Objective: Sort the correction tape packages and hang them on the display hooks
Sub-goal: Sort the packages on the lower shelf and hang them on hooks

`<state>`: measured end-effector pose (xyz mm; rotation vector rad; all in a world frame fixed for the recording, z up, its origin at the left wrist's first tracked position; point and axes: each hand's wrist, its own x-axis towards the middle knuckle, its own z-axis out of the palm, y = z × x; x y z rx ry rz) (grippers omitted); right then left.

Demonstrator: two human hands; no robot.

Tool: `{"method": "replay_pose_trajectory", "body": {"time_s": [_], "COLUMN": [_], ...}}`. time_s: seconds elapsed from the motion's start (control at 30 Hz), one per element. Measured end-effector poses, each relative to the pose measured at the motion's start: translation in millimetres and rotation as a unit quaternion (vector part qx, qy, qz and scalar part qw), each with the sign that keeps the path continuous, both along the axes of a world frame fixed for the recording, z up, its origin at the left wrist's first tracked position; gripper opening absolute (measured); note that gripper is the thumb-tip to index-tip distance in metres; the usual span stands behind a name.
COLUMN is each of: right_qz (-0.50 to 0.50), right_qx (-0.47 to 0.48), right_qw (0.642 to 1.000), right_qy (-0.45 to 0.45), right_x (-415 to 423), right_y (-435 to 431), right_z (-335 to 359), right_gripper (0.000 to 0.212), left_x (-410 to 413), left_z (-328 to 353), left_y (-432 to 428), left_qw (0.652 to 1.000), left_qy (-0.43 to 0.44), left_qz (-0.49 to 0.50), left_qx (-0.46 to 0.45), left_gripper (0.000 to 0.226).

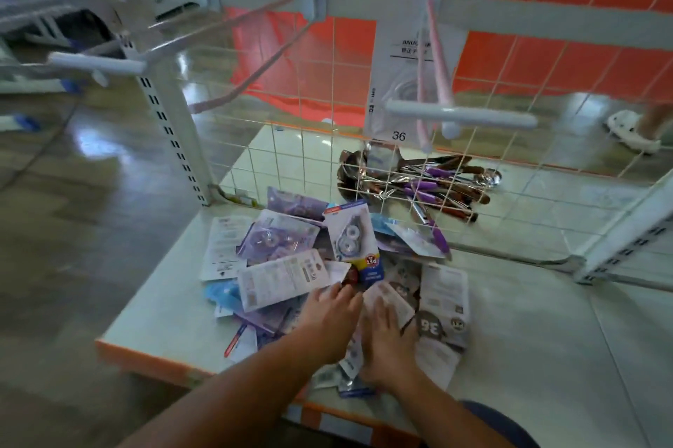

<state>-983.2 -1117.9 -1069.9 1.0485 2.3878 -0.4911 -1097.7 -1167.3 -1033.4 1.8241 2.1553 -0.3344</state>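
Note:
A loose pile of correction tape packages lies on the pale shelf base, with purple, white, blue and grey cards overlapping. My left hand lies flat on the pile's near middle, fingers straight. Beside it my right hand presses flat on white and grey packages, fingers straight. One white package marked 36 hangs on the right display hook. Two more hooks stick out of the wire grid at upper left and carry nothing.
A wire grid panel stands behind the pile. Beyond it lies a heap of purple-handled and brown-handled utensils. A white slotted upright rises at left, another at right. The shelf's orange front edge is near me. A person's foot in a white shoe stands at far right.

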Motion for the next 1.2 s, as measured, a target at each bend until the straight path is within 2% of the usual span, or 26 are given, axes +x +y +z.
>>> {"method": "replay_pose_trajectory", "body": {"time_s": [0.13,0.23,0.37,0.47,0.53,0.63,0.67,0.7,0.8,0.87,1.0,1.07,1.13,1.2], "right_qz": [-0.035,-0.033,0.009,-0.012,-0.041,-0.098,-0.112,-0.119,-0.154,-0.186,-0.274,-0.310,-0.326,-0.340], "right_qx": [0.006,-0.002,0.023,0.024,0.016,0.003,0.003,0.004,0.003,-0.023,-0.110,-0.145,-0.153,-0.162], "right_qw": [0.999,0.998,0.994,0.980,0.968,0.932,0.920,0.910,0.874,0.863,0.815,0.791,0.779,0.758], "right_qy": [0.028,0.062,0.109,0.196,0.247,0.349,0.377,0.398,0.460,0.468,0.499,0.508,0.513,0.532], "right_x": [-7.0,-4.4,6.9,9.2,6.4,8.5,10.7,13.0,18.2,18.1,17.7,18.1,19.2,20.9], "right_y": [-10.9,-11.3,-6.5,-0.8,3.8,9.5,10.1,10.5,8.4,8.0,8.4,5.6,4.3,4.2], "right_z": [-8.8,-11.7,-5.9,8.3,25.2,53.9,65.3,75.8,104.0,115.4,125.0,131.7,140.6,151.3], "right_gripper": [0.099,0.100,0.073,0.055,0.046,0.045,0.037,0.031,0.034,0.023,0.025,0.023,0.021,0.020], "left_x": [-1.0,-2.9,-5.4,-6.8,-8.6,-16.0,-18.8,-21.9,-29.2,-31.9,-31.0,-27.7,-23.4,-19.6], "left_z": [-22.7,-23.7,-17.7,-1.7,12.9,35.6,43.2,50.2,68.8,76.8,93.0,102.9,112.4,120.5], "left_y": [-16.5,-21.8,-24.6,-23.6,-21.0,-18.6,-18.7,-18.4,-17.7,-16.8,-19.8,-21.8,-23.7,-26.4], "left_qw": [0.997,0.997,0.997,0.993,0.986,0.958,0.946,0.933,0.899,0.879,0.812,0.786,0.777,0.782], "left_qy": [-0.026,-0.032,-0.063,-0.107,-0.151,-0.227,-0.251,-0.273,-0.323,-0.359,-0.488,-0.525,-0.541,-0.541], "left_qz": [0.011,0.009,0.018,0.036,0.067,0.116,0.133,0.144,0.151,0.168,0.210,0.226,0.231,0.227], "left_qx": [-0.077,-0.064,-0.045,-0.017,0.032,0.130,0.157,0.187,0.254,0.264,0.244,0.234,0.225,0.210], "left_gripper": [0.094,0.092,0.081,0.076,0.068,0.041,0.033,0.026,0.015,0.013,0.026,0.030,0.028,0.027]}}
